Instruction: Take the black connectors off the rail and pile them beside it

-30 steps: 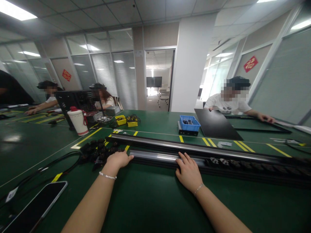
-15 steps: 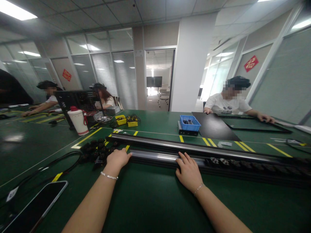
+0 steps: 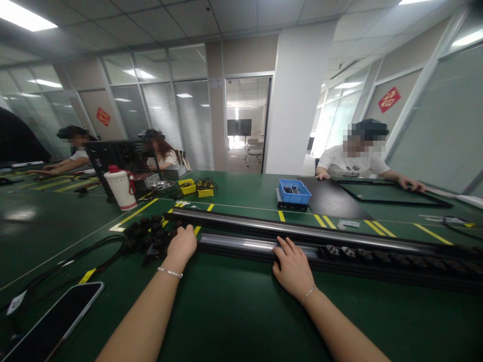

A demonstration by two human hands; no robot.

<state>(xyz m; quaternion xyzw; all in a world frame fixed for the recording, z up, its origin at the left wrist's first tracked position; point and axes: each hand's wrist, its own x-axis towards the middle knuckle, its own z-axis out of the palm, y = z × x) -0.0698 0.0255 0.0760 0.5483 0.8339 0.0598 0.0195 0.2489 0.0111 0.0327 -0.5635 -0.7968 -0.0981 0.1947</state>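
My left hand [image 3: 182, 247] is beside a pile of black knobbly parts [image 3: 151, 232], its fingers curled and bent down. Their tips are hidden, and I cannot make out what they hold. My right hand [image 3: 294, 267] grips the near black rail [image 3: 234, 243], thumb on the near side and fingers over its top. This rail has a shiny metallic channel. Right of my right hand, several small dark blocks [image 3: 349, 252] sit in a row along it. A second, longer black rail [image 3: 260, 223] lies behind, roughly parallel.
A phone [image 3: 53, 324] and black cables [image 3: 109, 244] lie at the left. Farther back are a white bottle [image 3: 121, 188], small yellow trays [image 3: 186, 187] and a blue bin [image 3: 295, 191]. A co-worker [image 3: 354, 156] handles a black frame [image 3: 396, 193]; other people sit at the left.
My left hand has moved left, away from the near rail's left end and toward the pile of black parts. My right hand stays on the rail.
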